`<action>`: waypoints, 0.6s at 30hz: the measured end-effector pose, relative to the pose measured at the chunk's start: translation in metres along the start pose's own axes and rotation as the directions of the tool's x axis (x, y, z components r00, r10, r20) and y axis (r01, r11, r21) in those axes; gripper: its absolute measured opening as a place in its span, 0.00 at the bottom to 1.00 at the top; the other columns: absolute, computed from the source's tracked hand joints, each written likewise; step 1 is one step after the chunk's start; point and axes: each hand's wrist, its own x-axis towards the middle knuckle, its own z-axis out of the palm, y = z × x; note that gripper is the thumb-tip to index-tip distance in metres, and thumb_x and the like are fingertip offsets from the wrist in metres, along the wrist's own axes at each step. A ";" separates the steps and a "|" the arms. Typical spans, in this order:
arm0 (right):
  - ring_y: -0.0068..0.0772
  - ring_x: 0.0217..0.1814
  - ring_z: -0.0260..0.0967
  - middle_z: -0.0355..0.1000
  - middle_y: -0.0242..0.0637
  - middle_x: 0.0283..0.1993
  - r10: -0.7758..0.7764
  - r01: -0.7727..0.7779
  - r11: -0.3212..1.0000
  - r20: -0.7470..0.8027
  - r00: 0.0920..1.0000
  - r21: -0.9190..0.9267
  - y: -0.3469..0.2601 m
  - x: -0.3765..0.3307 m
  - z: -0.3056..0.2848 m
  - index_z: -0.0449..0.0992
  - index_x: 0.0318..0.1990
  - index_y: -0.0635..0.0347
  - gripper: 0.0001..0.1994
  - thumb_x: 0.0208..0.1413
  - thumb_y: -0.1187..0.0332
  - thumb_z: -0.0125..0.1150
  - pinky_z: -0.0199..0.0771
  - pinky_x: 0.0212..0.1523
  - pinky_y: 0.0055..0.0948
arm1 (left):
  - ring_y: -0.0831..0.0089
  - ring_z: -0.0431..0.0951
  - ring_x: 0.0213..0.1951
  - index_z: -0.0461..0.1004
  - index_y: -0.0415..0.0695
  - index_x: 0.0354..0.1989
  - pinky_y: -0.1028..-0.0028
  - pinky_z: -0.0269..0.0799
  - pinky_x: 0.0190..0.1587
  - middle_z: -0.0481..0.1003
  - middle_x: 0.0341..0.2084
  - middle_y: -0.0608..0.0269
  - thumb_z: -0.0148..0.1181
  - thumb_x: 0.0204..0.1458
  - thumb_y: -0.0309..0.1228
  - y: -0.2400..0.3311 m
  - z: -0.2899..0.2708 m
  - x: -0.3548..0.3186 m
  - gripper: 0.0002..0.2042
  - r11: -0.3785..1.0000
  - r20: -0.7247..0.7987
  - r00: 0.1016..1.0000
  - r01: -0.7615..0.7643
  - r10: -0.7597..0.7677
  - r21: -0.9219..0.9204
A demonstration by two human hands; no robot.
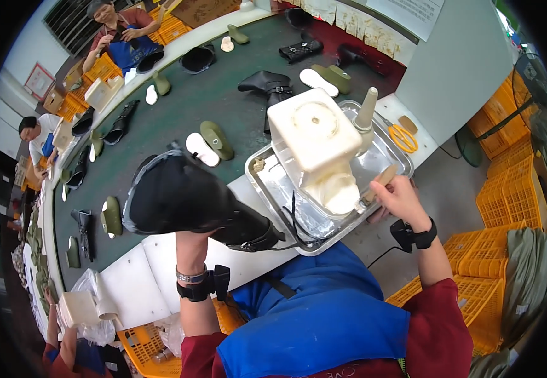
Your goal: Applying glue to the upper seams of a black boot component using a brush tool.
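A tall black boot with a buckled strap is held up on its side at the left of the white ledge. My left hand grips it from beneath, its fingers hidden by the boot. In my closed right hand is a brush with a wooden handle. The brush head meets the right edge of the low, open mouth of a cream plastic glue container. This container stands in a shiny metal tray, beside a cone-topped bottle. A dark cord or strap hangs over the tray.
Orange-handled scissors lie by the tray's far right. Beyond, a green conveyor belt carries black boots, green shoe lasts and white insoles. Co-workers sit along its far side. Orange crates are stacked at right.
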 end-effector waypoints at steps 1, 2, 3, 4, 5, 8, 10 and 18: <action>0.20 0.19 0.64 0.69 0.34 0.19 0.094 -0.092 0.990 -0.010 0.996 0.109 0.002 0.001 -0.004 0.73 0.30 0.68 0.10 0.53 0.67 0.55 0.62 0.20 0.21 | 0.65 0.73 0.41 0.70 0.39 0.45 0.69 0.68 0.43 0.73 0.40 0.59 0.61 0.38 0.20 0.002 0.002 0.000 0.20 0.942 0.052 0.995 -0.092 0.079 0.324; 0.17 0.18 0.62 0.68 0.30 0.19 0.217 -0.209 0.952 -0.011 0.976 0.221 0.004 0.002 -0.007 0.72 0.31 0.67 0.10 0.54 0.66 0.54 0.61 0.19 0.17 | 0.65 0.73 0.41 0.70 0.39 0.45 0.69 0.68 0.43 0.73 0.40 0.59 0.61 0.38 0.20 0.004 0.005 -0.002 0.20 0.944 0.015 1.000 -0.006 0.001 0.330; 0.17 0.18 0.62 0.68 0.30 0.19 0.195 -0.187 0.959 -0.016 0.981 0.211 0.005 0.004 -0.010 0.72 0.31 0.67 0.10 0.54 0.66 0.54 0.61 0.19 0.17 | 0.65 0.74 0.39 0.71 0.38 0.42 0.70 0.68 0.42 0.74 0.37 0.58 0.62 0.38 0.22 0.005 0.010 -0.004 0.18 0.841 0.087 0.992 -0.122 0.090 0.527; 0.16 0.18 0.60 0.67 0.28 0.19 0.191 -0.155 0.914 -0.061 0.980 0.374 0.006 0.007 -0.011 0.72 0.32 0.65 0.10 0.55 0.66 0.54 0.59 0.19 0.15 | 0.65 0.74 0.37 0.72 0.37 0.40 0.70 0.68 0.40 0.74 0.34 0.57 0.62 0.38 0.23 0.005 0.015 -0.006 0.17 0.641 0.214 0.959 -0.284 0.186 0.713; 0.14 0.17 0.58 0.66 0.26 0.19 0.232 -0.135 0.841 -0.123 0.965 0.523 0.005 0.009 -0.012 0.71 0.34 0.63 0.10 0.55 0.65 0.53 0.57 0.18 0.13 | 0.65 0.74 0.37 0.72 0.37 0.40 0.70 0.68 0.40 0.74 0.34 0.57 0.62 0.38 0.23 0.005 0.020 -0.009 0.17 0.690 0.186 0.970 -0.241 0.155 0.682; 0.14 0.18 0.57 0.65 0.26 0.20 0.197 -0.066 0.686 -0.098 0.976 0.725 -0.006 0.015 -0.008 0.71 0.34 0.62 0.10 0.57 0.64 0.51 0.57 0.20 0.14 | 0.64 0.74 0.39 0.71 0.38 0.41 0.69 0.68 0.44 0.74 0.37 0.56 0.66 0.37 0.27 0.002 0.040 -0.017 0.20 0.677 0.274 0.952 -0.293 0.138 0.676; 0.14 0.19 0.57 0.64 0.26 0.20 0.120 -0.007 0.545 -0.069 0.990 0.838 -0.021 0.019 -0.003 0.72 0.35 0.63 0.11 0.58 0.64 0.50 0.57 0.22 0.15 | 0.65 0.74 0.39 0.71 0.37 0.41 0.70 0.69 0.43 0.74 0.37 0.56 0.66 0.37 0.27 0.001 0.050 -0.023 0.20 0.742 0.307 0.945 -0.285 0.111 0.608; 0.15 0.22 0.61 0.67 0.27 0.23 -0.177 0.221 0.773 -0.132 0.975 0.595 -0.087 0.030 0.027 0.72 0.35 0.65 0.09 0.57 0.67 0.51 0.62 0.23 0.16 | 0.62 0.73 0.38 0.70 0.36 0.40 0.69 0.67 0.43 0.73 0.36 0.55 0.69 0.32 0.26 0.000 0.070 -0.036 0.23 0.821 0.423 0.906 -0.227 -0.020 0.524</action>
